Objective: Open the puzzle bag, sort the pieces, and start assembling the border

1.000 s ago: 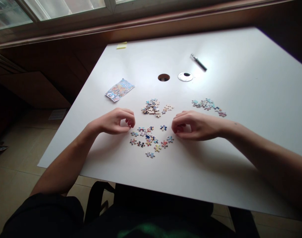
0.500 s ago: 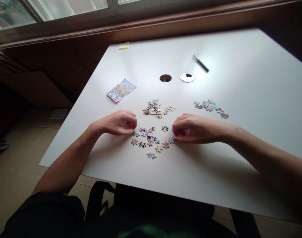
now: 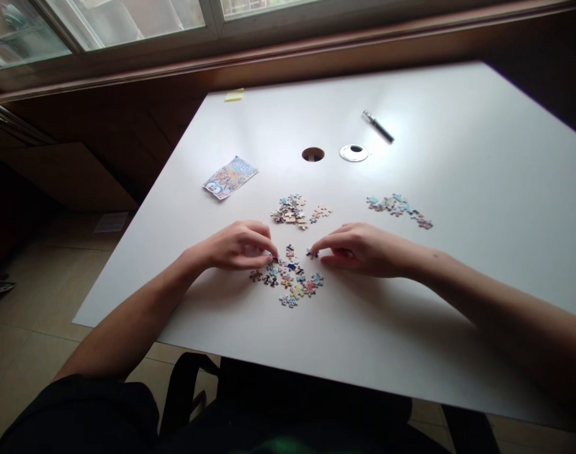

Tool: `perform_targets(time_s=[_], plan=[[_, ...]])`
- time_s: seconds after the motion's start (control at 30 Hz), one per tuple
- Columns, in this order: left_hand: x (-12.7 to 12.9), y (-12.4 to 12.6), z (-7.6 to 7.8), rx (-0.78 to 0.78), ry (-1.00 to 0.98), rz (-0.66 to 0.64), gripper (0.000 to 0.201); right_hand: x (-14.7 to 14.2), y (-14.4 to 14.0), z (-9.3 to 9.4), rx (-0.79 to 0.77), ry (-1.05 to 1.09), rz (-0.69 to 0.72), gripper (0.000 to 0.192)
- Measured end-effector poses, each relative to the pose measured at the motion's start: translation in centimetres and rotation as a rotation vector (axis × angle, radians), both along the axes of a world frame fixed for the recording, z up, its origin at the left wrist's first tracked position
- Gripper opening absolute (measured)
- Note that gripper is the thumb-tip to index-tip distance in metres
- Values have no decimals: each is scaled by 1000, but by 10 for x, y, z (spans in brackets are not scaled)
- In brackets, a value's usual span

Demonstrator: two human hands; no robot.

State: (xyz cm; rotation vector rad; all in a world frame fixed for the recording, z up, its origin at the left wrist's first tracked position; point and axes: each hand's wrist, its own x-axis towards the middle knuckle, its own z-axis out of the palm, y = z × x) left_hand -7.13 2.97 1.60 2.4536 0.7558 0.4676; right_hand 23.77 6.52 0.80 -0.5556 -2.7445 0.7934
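Right hand (image 3: 358,250) touches a blue puzzle piece (image 3: 312,254), thumb and index apart. Left hand (image 3: 241,246) meets the piece cluster (image 3: 292,267); grip indeterminable

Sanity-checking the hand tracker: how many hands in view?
2: left hand at the upper left of the near puzzle pieces, right hand at their upper right. Some curled fingers are partly hidden.
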Motion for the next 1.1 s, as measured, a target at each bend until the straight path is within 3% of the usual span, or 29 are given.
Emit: perform_targets(time_s=[0.1, 0.17, 0.23, 0.3, 0.43, 0.63, 0.93, 1.1], plan=[[0, 2, -9, 149, -62, 176, 15, 0, 0, 1, -51, 40, 32, 22], [-1, 5, -16, 296, -32, 319, 19, -1, 2, 1, -30, 64, -22, 20], [-1, 7, -22, 378, 52, 372, 32, -1, 3, 0, 15, 87, -105, 17], [-1, 8, -26, 402, 125, 357, 38, -1, 5, -1, 49, 106, -179, 16], [0, 10, -30, 418, 62, 365, 23, -1, 5, -4, 71, 121, -239, 14], [0, 12, -33, 407, -96, 434, 13, -2, 5, -6, 67, 106, -235, 13], [2, 8, -26, 406, -113, 520, 13, 0, 5, -6, 71, 107, -225, 12], [16, -1, -23, 440, -135, 355, 15, -2, 6, -9, 75, 136, -238, 10]])
